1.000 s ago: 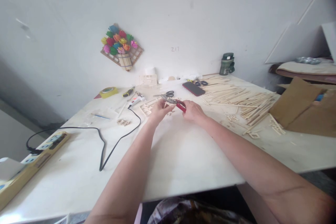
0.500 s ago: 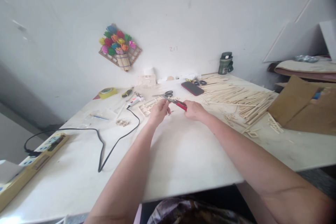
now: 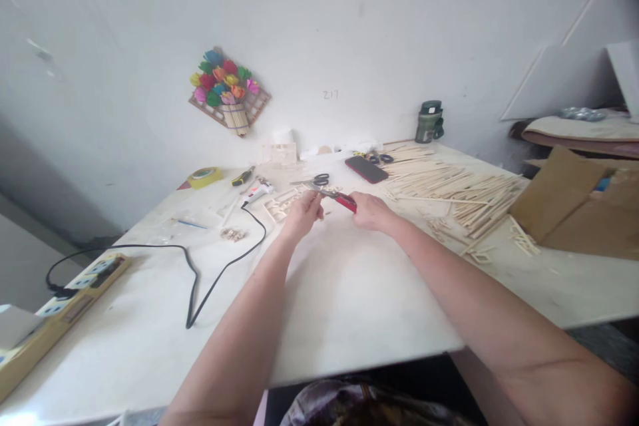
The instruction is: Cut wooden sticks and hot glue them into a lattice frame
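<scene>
My right hand (image 3: pixel 370 211) is closed round the red handles of a cutting tool (image 3: pixel 344 200), whose metal jaws point left toward my other hand. My left hand (image 3: pixel 303 213) has its fingers pressed together at the jaws; whatever it pinches is too small to make out. Just behind the jaws lie black-handled scissors (image 3: pixel 321 180). A pale wooden frame (image 3: pixel 276 208) lies left of my left hand, partly hidden by it. Thin wooden sticks (image 3: pixel 449 180) are spread over the right of the table.
A glue gun (image 3: pixel 258 193) with a black cord lies left, near yellow tape (image 3: pixel 204 178), a yellow-black tool (image 3: pixel 243 177) and wood bits (image 3: pixel 233 234). A power strip (image 3: pixel 74 306) is at the left edge. A phone (image 3: pixel 367 169), green bottle (image 3: pixel 428 122) and cardboard box (image 3: pixel 569 203) are right.
Both hands stay in nearly the same place. The fingers of my left hand have shifted slightly at the tool's jaws.
</scene>
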Available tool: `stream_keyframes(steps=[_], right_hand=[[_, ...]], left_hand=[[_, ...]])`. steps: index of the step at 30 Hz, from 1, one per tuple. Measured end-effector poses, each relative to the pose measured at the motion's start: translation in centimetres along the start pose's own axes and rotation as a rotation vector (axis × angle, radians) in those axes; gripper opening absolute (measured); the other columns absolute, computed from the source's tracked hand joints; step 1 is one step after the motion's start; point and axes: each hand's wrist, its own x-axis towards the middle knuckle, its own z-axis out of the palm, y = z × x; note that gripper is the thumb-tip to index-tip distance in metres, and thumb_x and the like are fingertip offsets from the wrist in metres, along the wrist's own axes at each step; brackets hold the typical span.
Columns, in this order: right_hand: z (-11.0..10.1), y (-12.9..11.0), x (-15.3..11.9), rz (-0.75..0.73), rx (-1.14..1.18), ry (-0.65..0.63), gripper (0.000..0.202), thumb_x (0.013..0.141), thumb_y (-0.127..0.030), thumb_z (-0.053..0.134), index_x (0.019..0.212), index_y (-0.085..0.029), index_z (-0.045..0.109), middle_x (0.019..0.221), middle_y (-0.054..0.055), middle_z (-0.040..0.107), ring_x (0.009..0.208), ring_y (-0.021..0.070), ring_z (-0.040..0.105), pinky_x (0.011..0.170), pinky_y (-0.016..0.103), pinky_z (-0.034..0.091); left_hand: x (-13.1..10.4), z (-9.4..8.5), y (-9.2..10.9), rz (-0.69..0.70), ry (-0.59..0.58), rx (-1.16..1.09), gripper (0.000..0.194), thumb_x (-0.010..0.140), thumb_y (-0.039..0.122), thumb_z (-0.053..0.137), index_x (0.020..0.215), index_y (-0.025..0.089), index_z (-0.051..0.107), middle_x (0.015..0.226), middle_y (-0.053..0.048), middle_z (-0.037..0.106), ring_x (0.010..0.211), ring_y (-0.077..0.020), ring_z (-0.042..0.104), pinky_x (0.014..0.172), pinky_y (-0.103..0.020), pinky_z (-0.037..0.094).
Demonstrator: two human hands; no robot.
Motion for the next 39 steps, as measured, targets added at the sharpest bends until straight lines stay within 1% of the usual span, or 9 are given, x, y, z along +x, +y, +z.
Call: stream_keyframes(steps=[8,13,30,39], right_hand=[[0.26,0.22,0.21,-0.007,0.004,0.018,0.039,0.066,-0.021,0.050,0.105,-0.019,0.051,0.097,0.009,0.064,0.087,0.0252,0.060,0.068,0.029,0.041],[0.32,0.33,0.16,-0.005,-0.001,0.021,0.040,0.066,-0.022,0.051,0.106,-0.019,0.051,0.098,0.009,0.063,0.088,0.0249,0.060,0.068,0.029,0.041],[0.39,0.27,0.14,-0.005,-0.009,0.028,0.044,0.066,-0.019,0.051,0.110,-0.019,0.050,0.100,0.009,0.063,0.089,0.0248,0.059,0.068,0.030,0.041],[0.27,0.10,0.03,-0.010,-0.016,0.030,0.045,0.067,-0.021,0.050,0.112,-0.018,0.049,0.101,0.011,0.062,0.090,0.0263,0.059,0.070,0.031,0.042]], left_hand=[[0.04,-0.17,-0.15,0.029,-0.015,0.035,0.030,0.084,0.043,0.036,0.086,0.018,0.053,0.051,0.003,0.053,0.048,-0.0082,0.043,0.051,-0.019,0.035],[0.08,-0.23,-0.42,0.058,-0.016,0.072,0.030,0.084,0.042,0.035,0.083,0.018,0.053,0.052,0.003,0.054,0.049,-0.0081,0.045,0.054,-0.020,0.037],[0.10,-0.19,-0.62,0.061,-0.008,0.103,0.029,0.085,0.040,0.034,0.082,0.018,0.053,0.053,0.003,0.055,0.050,-0.0082,0.046,0.055,-0.020,0.037],[-0.06,-0.34,-0.35,0.059,-0.033,0.110,0.029,0.085,0.041,0.034,0.083,0.019,0.053,0.054,0.002,0.055,0.051,-0.0086,0.046,0.056,-0.020,0.037]])
